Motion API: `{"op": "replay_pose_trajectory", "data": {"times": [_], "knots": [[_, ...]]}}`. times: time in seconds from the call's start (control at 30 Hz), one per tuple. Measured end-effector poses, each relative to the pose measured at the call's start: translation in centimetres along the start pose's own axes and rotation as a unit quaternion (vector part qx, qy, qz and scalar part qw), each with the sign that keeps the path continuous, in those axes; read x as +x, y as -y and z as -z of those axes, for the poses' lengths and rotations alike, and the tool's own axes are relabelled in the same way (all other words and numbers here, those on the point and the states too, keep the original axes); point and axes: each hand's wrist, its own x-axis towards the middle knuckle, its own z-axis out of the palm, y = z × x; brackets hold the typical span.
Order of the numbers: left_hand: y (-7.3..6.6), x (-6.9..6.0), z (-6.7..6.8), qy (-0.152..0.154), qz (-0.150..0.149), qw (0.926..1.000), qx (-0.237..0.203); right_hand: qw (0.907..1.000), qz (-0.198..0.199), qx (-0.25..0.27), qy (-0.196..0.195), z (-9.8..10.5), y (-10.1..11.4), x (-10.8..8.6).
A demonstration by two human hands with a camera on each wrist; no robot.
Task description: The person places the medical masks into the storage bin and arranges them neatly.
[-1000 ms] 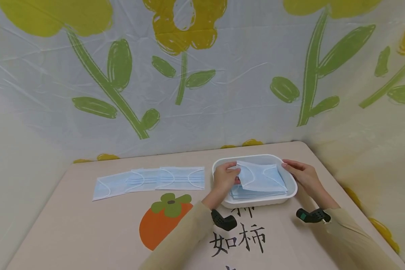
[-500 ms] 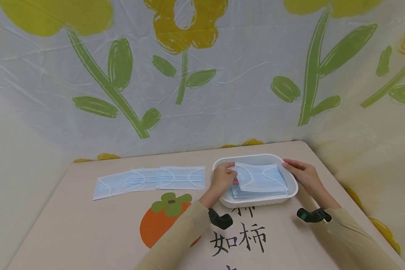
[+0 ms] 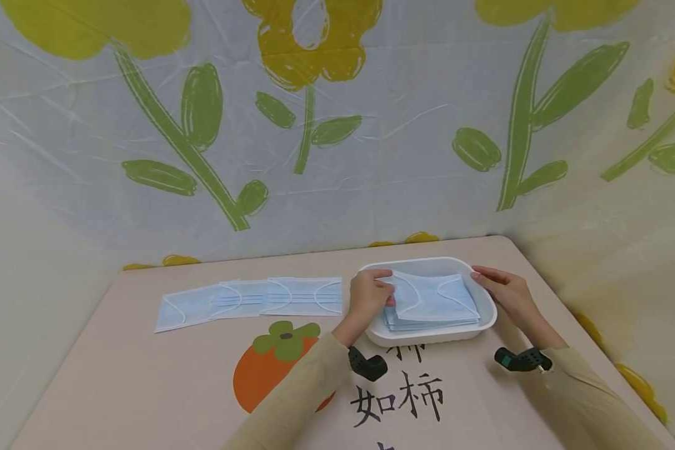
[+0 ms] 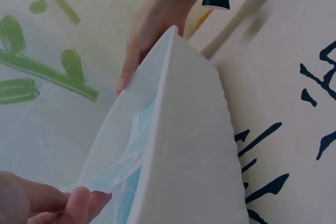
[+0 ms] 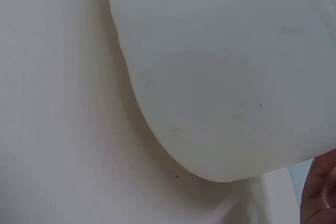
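A white plastic tray [image 3: 427, 340] holds a stack of light blue face masks with white ear loops. My left hand [image 3: 368, 297] reaches over the tray's left end and pinches the left edge of the top face mask [image 3: 430, 297]. In the left wrist view that edge is raised between thumb and fingers [image 4: 79, 203], above the masks beneath. My right hand [image 3: 506, 294] grips the tray's right end at the rim. The right wrist view shows mostly the tray's outer wall [image 5: 220, 93], with part of the right hand [image 5: 319, 192] at the lower right.
Left of the tray, several more face masks [image 3: 300, 295] lie overlapping in a row on the pale table [image 3: 118, 375]. A printed persimmon [image 3: 270, 375] and black characters mark the tabletop. A flower-patterned cloth [image 3: 399, 175] hangs behind the table.
My left hand has shifted slightly left, and the top mask's pinched edge has come a little lower and left. The right hand stays on the tray's end.
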Motion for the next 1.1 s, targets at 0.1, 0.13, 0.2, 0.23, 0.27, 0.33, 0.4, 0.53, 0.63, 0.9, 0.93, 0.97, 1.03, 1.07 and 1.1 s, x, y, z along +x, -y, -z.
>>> {"op": "replay_pose_trajectory", "data": {"times": [0.1,0.13,0.2,0.23,0.27,0.33,0.4,0.53,0.63,0.9,0.93,0.97,1.03,1.07,1.1], "knots": [[0.1,0.1,0.1,-0.002,-0.001,0.9999,0.014,1.0,0.0,0.003,0.001,0.0,0.1,0.0],[0.1,0.1,0.1,-0.003,-0.001,0.9998,0.018,1.0,0.001,0.003,0.001,0.0,0.1,0.0],[0.1,0.1,0.2,-0.002,-0.001,0.9997,0.025,1.0,0.001,0.002,0.001,0.0,0.1,0.1],[0.0,0.1,0.3,0.001,0.001,0.9997,0.025,1.0,0.002,0.001,0.002,0.0,0.1,0.1],[0.0,0.1,0.3,0.007,0.0,0.9996,0.029,1.0,0.002,0.002,0.002,0.0,0.1,0.1],[-0.1,0.1,0.5,0.025,0.001,0.9987,0.044,1.0,0.004,0.001,0.002,0.0,0.1,0.1],[-0.2,0.0,0.7,0.047,0.003,0.9972,0.059,1.0,0.004,-0.001,0.003,0.0,0.2,0.0],[-0.3,-0.1,1.1,0.075,0.008,0.9927,0.094,1.0,0.005,-0.006,0.004,0.0,0.2,-0.2],[-0.4,-0.3,1.2,0.077,0.009,0.9912,0.107,0.9999,0.007,-0.007,0.003,0.0,0.2,-0.2],[-0.3,-0.6,1.8,0.079,0.007,0.9929,0.088,1.0,0.006,-0.003,0.006,0.0,0.1,-0.1],[-0.3,-0.6,1.9,0.077,0.005,0.9934,0.085,1.0,0.005,-0.002,0.006,0.0,0.1,0.0],[-0.3,-0.6,2.0,0.074,0.0,0.9942,0.079,1.0,0.004,-0.001,0.006,0.0,0.0,0.0],[-0.4,-0.6,2.1,0.066,-0.006,0.9954,0.07,1.0,0.001,0.002,0.006,0.0,0.0,0.2],[-0.4,-0.5,2.3,0.061,-0.008,0.9961,0.064,1.0,0.0,0.004,0.006,0.1,0.0,0.2],[-0.4,-0.5,2.4,0.057,-0.009,0.9967,0.058,1.0,-0.001,0.005,0.005,0.1,0.0,0.3]]}}
